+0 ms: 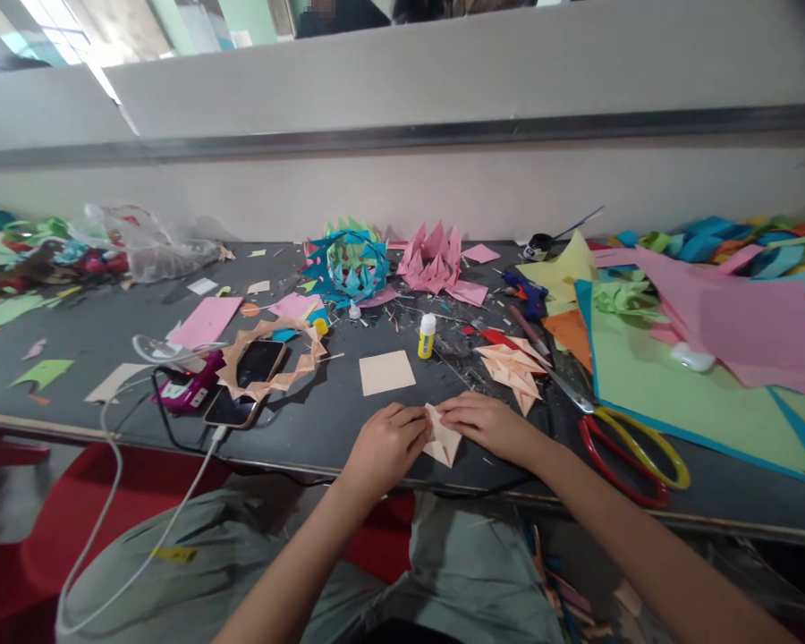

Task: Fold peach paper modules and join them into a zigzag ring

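Observation:
At the table's front edge, a folded peach paper piece (443, 440) lies between my two hands. My left hand (390, 445) presses its fingers together on the paper's left side. From the right, my right hand (487, 424) has its bent fingers on the upper edge of the same paper. My fingertips hide part of the folds. A flat peach paper square (387, 373) lies just beyond my left hand. Several folded peach pieces (513, 367) are piled beyond my right hand, and a glue stick (427, 337) stands upright farther back.
Large scissors (634, 456) reach over the front edge at right, beside stacked coloured sheets (684, 385). A peach paper ring (241, 349) overlaps a phone (248, 385) near a purple power adapter (189, 383). Blue (355, 268) and pink (433, 259) paper crowns stand near the wall.

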{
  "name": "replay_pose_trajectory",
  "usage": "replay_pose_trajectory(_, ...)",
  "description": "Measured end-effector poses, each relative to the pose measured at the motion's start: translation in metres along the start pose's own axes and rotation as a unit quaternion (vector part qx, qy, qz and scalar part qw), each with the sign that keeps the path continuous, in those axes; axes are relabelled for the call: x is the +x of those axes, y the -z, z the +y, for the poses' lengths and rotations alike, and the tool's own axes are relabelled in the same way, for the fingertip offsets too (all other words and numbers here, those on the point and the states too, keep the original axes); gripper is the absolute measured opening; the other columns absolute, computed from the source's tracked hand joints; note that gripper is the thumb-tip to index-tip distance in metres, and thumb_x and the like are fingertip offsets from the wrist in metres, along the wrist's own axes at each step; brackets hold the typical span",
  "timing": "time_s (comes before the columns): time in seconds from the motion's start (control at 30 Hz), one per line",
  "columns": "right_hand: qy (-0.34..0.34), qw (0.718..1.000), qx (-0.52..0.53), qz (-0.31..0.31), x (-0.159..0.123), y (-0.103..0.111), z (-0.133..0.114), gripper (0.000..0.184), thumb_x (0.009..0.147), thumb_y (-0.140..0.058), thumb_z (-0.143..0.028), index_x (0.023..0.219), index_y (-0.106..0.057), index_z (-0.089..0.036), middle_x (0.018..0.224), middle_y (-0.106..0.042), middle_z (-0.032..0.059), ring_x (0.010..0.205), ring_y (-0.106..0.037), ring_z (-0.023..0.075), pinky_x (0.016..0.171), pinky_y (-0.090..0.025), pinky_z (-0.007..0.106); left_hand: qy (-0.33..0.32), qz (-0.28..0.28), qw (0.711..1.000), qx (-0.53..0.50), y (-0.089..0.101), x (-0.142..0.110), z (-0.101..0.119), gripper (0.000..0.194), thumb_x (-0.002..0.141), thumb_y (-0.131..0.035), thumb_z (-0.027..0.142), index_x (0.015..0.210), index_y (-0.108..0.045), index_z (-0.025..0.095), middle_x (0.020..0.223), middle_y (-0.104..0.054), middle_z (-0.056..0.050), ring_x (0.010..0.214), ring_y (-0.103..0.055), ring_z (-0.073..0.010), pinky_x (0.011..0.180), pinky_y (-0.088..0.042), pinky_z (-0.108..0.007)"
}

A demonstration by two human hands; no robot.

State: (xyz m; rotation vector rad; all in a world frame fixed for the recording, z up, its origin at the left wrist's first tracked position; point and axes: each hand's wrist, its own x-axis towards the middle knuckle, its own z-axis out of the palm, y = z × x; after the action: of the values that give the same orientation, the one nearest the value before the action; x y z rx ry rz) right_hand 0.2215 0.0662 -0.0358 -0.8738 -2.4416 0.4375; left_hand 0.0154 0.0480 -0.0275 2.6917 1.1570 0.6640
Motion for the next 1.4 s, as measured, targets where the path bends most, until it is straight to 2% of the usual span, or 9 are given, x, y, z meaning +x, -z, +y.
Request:
replay_pose_trajectory(0.4, -0.003, 1.0, -0.004, -0.016, -0.001, 0.0, 0.0, 0.024, 0.088, -0.041, -0.023, 0.089, -0.065, -0.018, 0.099, -0.065, 0.0054, 0.091, -0.057, 0.015, 0.081, -0.046, 0.03, 0.01, -0.016, 1.0, -0.002, 0.001, 0.001, 0.002, 0.019, 0.085, -0.046, 0.023, 0.093, -0.063, 0.017, 0.098, -0.065, -0.003, 0.085, -0.054, -0.0157, 0.078, -0.047, -0.03)
replay_pose_trajectory(0.7, -0.007, 0.999, -0.008, -0.033, 0.001, 0.005, -0.003, 0.022, 0.087, -0.043, -0.021, 0.09, -0.066, -0.019, 0.103, -0.064, 0.0049, 0.093, -0.056, 0.0154, 0.082, -0.045, 0.03, -0.037, -0.07, 0.996, 0.044, 0.013, 0.007, 0.002, 0.023, 0.089, -0.038, 0.024, 0.097, -0.058, 0.016, 0.107, -0.061, -0.004, 0.1, -0.052, -0.0184, 0.077, -0.044, -0.031)
replay_pose_trajectory(0.77, -0.006, 0.999, -0.009, -0.045, 0.004, 0.007, -0.004, 0.022, 0.086, -0.045, -0.021, 0.091, -0.066, -0.018, 0.103, -0.065, 0.005, 0.094, -0.055, 0.0158, 0.082, -0.045, 0.03, -0.037, -0.088, 0.994, 0.049, 0.015, 0.011, 0.003, 0.025, 0.089, -0.036, 0.025, 0.099, -0.057, 0.015, 0.103, -0.062, -0.005, 0.1, -0.052, -0.0187, 0.077, -0.043, -0.032)
replay_pose_trajectory(0.87, -0.009, 0.997, -0.016, -0.072, 0.01, 0.014, -0.006, 0.021, 0.085, -0.047, -0.021, 0.093, -0.066, -0.018, 0.097, -0.067, 0.0041, 0.09, -0.056, 0.016, 0.081, -0.044, 0.029, -0.021, -0.11, 0.993, 0.049, 0.018, 0.015, 0.007, 0.028, 0.09, -0.034, 0.028, 0.099, -0.056, 0.015, 0.098, -0.064, -0.006, 0.095, -0.054, -0.0186, 0.078, -0.043, -0.032)
replay_pose_trajectory(1.0, -0.033, 0.991, -0.068, -0.111, 0.009, 0.028, -0.011, 0.02, 0.083, -0.049, -0.023, 0.09, -0.068, -0.02, 0.086, -0.069, 0.0032, 0.08, -0.057, 0.017, 0.075, -0.042, 0.032, -0.005, -0.12, 0.991, 0.054, 0.019, 0.014, 0.014, 0.031, 0.088, -0.037, 0.034, 0.104, -0.056, 0.017, 0.11, -0.06, -0.006, 0.099, -0.052, -0.0205, 0.081, -0.041, -0.035)
replay_pose_trajectory(1.13, -0.056, 0.986, -0.1, -0.117, 0.0, 0.04, -0.016, 0.026, 0.085, -0.046, -0.029, 0.081, -0.071, -0.022, 0.069, -0.068, 0.0036, 0.072, -0.057, 0.0162, 0.07, -0.04, 0.031, -0.009, -0.117, 0.991, 0.059, 0.018, 0.009, 0.019, 0.037, 0.086, -0.04, 0.037, 0.112, -0.052, 0.014, 0.117, -0.056, -0.009, 0.107, -0.048, -0.0215, 0.087, -0.039, -0.036)
replay_pose_trajectory(1.2, -0.071, 0.987, -0.099, -0.108, 0.0, 0.039, -0.017, 0.027, 0.086, -0.045, -0.03, 0.081, -0.07, -0.022, 0.071, -0.068, 0.0035, 0.072, -0.058, 0.0162, 0.071, -0.04, 0.031, -0.012, -0.11, 0.992, 0.059, 0.017, 0.007, 0.02, 0.037, 0.085, -0.041, 0.037, 0.111, -0.052, 0.014, 0.117, -0.055, -0.009, 0.111, -0.045, -0.0218, 0.089, -0.038, -0.036)
replay_pose_trajectory(1.3, -0.094, 0.988, -0.092, -0.08, 0.008, 0.027, -0.016, 0.026, 0.087, -0.043, -0.024, 0.099, -0.066, -0.02, 0.086, -0.069, 0.0041, 0.079, -0.06, 0.0162, 0.074, -0.042, 0.029, -0.001, -0.114, 0.992, 0.059, 0.017, 0.006, 0.022, 0.035, 0.085, -0.042, 0.038, 0.107, -0.054, 0.015, 0.11, -0.058, -0.009, 0.106, -0.048, -0.0225, 0.087, -0.039, -0.036)
replay_pose_trajectory(1.4, -0.086, 0.985, -0.112, -0.097, 0.018, 0.014, -0.014, 0.029, 0.087, -0.041, -0.022, 0.108, -0.061, -0.019, 0.086, -0.068, 0.0049, 0.081, -0.06, 0.0165, 0.072, -0.043, 0.027, 0.001, -0.114, 0.992, 0.047, 0.02, 0.001, 0.021, 0.04, 0.085, -0.041, 0.04, 0.113, -0.051, 0.015, 0.114, -0.057, -0.01, 0.109, -0.048, -0.0231, 0.09, -0.038, -0.038)
